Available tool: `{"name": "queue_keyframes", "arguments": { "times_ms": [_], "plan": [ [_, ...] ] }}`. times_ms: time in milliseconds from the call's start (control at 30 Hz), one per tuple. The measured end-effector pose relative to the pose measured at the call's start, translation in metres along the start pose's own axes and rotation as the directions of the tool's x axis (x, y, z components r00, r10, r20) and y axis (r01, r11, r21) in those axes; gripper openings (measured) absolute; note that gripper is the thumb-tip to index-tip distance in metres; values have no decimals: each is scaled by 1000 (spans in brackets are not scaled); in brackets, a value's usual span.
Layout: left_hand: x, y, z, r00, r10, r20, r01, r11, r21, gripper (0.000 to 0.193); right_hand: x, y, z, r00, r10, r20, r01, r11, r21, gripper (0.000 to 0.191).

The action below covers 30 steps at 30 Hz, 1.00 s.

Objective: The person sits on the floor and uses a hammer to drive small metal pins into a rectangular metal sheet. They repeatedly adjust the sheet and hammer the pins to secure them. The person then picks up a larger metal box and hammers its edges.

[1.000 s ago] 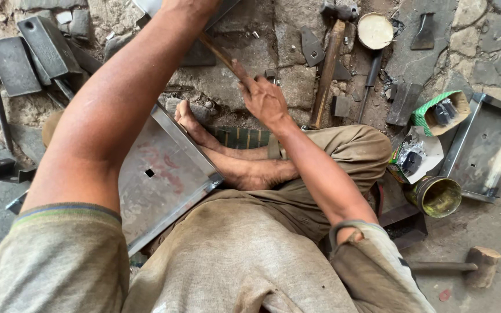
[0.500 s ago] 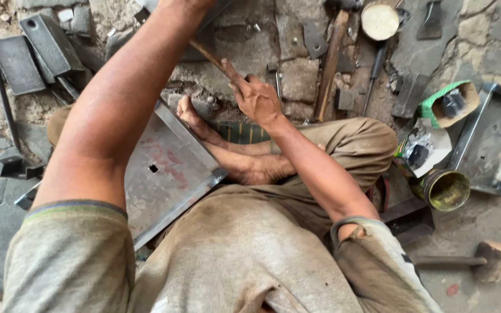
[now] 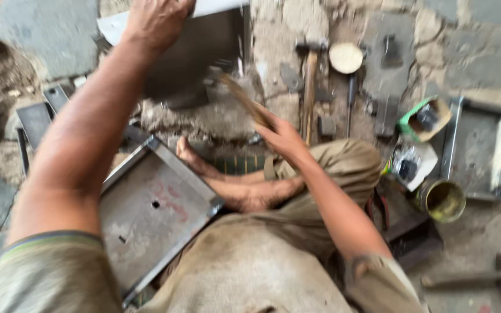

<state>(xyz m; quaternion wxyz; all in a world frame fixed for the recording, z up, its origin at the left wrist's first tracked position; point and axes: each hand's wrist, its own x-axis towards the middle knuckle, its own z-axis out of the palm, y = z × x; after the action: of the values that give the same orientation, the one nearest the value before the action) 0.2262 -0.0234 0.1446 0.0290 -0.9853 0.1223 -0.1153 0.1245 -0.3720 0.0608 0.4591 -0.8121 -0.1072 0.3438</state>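
I sit cross-legged on the ground. My left hand (image 3: 156, 20) reaches far forward and rests on the top edge of a dark metal sheet piece (image 3: 195, 55) with a white sheet behind it. My right hand (image 3: 282, 136) is closed around a thin wooden stick (image 3: 242, 98) that points up and left toward that piece. A grey metal tray with a small hole (image 3: 152, 214) leans against my left leg, beside my bare foot (image 3: 195, 159).
A hammer (image 3: 310, 75), a round wooden-headed mallet (image 3: 346, 58) and small metal blocks lie ahead on the stone floor. At the right are a green box (image 3: 424, 119), an open tin can (image 3: 440, 200), a metal tray (image 3: 479, 150) and another hammer (image 3: 476, 278).
The view has tilted up, so my left hand is now in sight on the dark metal piece. My right hand with the stick has stayed near my knee.
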Motion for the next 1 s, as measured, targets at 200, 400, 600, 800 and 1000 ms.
{"name": "queue_keyframes", "arguments": {
  "times_ms": [200,400,600,800,1000],
  "plan": [
    [18,-32,2,940,235,249,-229,972,-54,21,-74,42,-80,990,5,-139,68,857,511,63],
    [13,10,74,848,257,463,-359,922,145,29,-71,55,-70,952,186,-243,-74,911,405,63],
    [-90,16,126,884,-355,304,426,879,-214,78,-35,32,-77,953,180,-245,-258,905,-338,64],
    [-107,12,127,750,-356,557,543,813,-211,80,42,-78,-100,837,-508,203,427,376,-822,62],
    [-112,11,128,748,-363,556,522,839,-154,76,79,-179,-91,559,-788,259,714,298,-634,52]
  ]
}}
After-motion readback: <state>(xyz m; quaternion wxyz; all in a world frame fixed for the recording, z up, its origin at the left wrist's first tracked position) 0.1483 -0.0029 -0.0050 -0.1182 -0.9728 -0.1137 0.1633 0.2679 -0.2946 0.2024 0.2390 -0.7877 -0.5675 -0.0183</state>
